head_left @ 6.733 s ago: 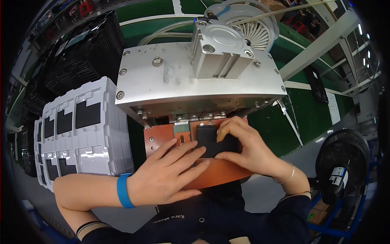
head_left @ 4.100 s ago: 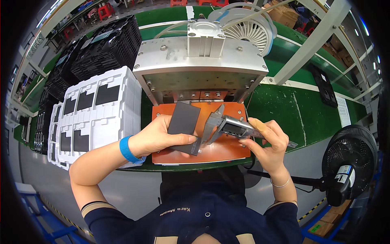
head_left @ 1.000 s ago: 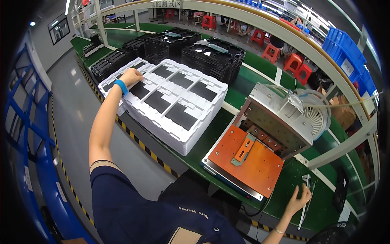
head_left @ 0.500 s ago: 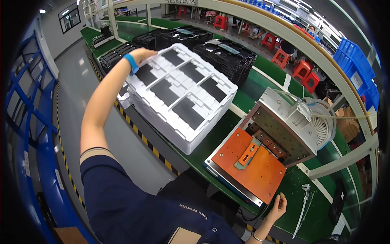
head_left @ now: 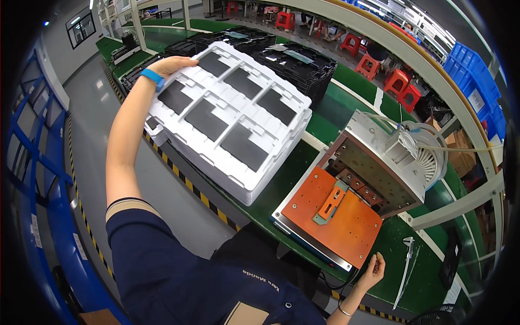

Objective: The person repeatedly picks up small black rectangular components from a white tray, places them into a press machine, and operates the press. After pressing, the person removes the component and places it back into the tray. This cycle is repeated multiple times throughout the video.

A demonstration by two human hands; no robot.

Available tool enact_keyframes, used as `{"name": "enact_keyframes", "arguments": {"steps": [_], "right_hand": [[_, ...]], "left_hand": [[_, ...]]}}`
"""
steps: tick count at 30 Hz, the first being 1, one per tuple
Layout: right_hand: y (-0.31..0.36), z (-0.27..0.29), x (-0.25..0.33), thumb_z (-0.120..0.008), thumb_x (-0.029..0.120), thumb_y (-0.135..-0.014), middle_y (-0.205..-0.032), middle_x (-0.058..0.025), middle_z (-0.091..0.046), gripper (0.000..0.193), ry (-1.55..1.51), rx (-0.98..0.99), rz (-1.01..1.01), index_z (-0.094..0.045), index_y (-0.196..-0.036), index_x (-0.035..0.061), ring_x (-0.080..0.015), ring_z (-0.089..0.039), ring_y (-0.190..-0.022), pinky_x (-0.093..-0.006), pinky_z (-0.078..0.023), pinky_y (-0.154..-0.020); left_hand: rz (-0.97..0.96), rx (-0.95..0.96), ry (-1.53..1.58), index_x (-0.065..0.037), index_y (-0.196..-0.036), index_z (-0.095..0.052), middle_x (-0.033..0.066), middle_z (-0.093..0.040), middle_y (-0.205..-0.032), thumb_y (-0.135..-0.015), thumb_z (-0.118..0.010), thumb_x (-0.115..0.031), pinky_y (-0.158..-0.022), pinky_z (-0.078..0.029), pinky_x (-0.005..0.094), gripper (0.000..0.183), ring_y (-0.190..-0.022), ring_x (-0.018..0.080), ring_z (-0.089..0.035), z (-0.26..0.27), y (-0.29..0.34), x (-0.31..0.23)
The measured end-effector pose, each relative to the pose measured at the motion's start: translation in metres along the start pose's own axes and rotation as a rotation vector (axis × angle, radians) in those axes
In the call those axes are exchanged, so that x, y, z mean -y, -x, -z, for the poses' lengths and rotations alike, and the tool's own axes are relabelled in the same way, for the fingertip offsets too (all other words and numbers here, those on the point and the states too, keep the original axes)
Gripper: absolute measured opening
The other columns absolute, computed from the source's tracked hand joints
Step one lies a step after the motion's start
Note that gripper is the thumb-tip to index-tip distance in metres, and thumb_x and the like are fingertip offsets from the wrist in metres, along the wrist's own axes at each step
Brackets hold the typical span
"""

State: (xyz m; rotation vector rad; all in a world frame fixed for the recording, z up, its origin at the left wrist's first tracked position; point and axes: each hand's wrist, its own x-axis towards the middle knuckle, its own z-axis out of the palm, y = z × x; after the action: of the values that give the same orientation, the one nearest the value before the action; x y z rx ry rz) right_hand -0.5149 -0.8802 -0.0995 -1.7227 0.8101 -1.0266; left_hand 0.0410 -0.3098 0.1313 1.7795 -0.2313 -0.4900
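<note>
My left hand [head_left: 170, 65] grips the far left edge of the top white plastic tray [head_left: 234, 112], which lies slightly tilted on a stack of similar white trays [head_left: 238, 190]. Dark grey flat rectangles [head_left: 207, 120] show in its compartments. Beside the front right corner of a bench press, my right hand [head_left: 374, 272] is closed, fingertips together; whatever it may hold is hidden. The press has an orange base plate [head_left: 346, 230] carrying a small orange and green fixture block [head_left: 331, 204]. Its metal upper head [head_left: 379, 162] stands tilted back above the plate.
Black tray stacks [head_left: 298, 67] stand behind the white ones on the green bench [head_left: 341, 127]. A caliper [head_left: 404, 271] lies at the right. Blue bins [head_left: 474, 86] sit on the far right, beyond a pale frame post [head_left: 460, 208]. Red stools [head_left: 397, 81] stand farther off.
My left hand has lifted the far edge of the top tray a little, so it tilts above the stack. The right hand stays beside the press, its fingers still curled.
</note>
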Motion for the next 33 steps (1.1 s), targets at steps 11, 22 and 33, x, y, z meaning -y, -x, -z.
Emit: {"name": "enact_keyframes", "arguments": {"steps": [11, 22, 33], "right_hand": [[0.006, -0.01, 0.01, -0.063, 0.01, -0.096, -0.098, -0.0034, -0.062, 0.019, 0.033, 0.006, 0.037, -0.065, -0.108, -0.0045, -0.0081, -0.051, -0.081, -0.023, -0.043, -0.074], [0.0, -0.005, -0.001, -0.063, 0.01, -0.096, -0.101, -0.0051, -0.063, 0.02, 0.062, 0.019, 0.032, -0.065, -0.109, -0.0046, -0.0097, -0.056, -0.087, -0.024, -0.045, -0.08], [-0.004, -0.001, -0.001, -0.061, 0.012, -0.098, -0.102, -0.0073, -0.066, 0.022, 0.028, 0.115, 0.032, -0.063, -0.111, -0.0051, -0.0103, -0.059, -0.086, -0.0252, -0.049, -0.079]], "left_hand": [[0.029, -0.625, 0.55, -0.002, -0.113, -0.066, 0.0153, -0.072, -0.104, -0.099, -0.056, -0.032, -0.079, -0.06, 0.0449, 0.035, -0.088, 0.0277, -0.072, 0.21, 0.105, 0.148], [-0.189, -0.951, 0.875, 0.003, -0.12, -0.057, 0.0208, -0.068, -0.107, -0.096, -0.061, -0.02, -0.083, -0.056, 0.0571, 0.033, -0.094, 0.0374, -0.068, 0.196, 0.048, 0.278], [0.062, -1.219, -0.434, -0.009, -0.154, -0.023, 0.0266, -0.057, -0.127, -0.087, -0.063, -0.045, -0.1, -0.045, 0.0414, 0.087, -0.12, 0.0356, -0.057, 0.092, 0.063, 0.272]]}}
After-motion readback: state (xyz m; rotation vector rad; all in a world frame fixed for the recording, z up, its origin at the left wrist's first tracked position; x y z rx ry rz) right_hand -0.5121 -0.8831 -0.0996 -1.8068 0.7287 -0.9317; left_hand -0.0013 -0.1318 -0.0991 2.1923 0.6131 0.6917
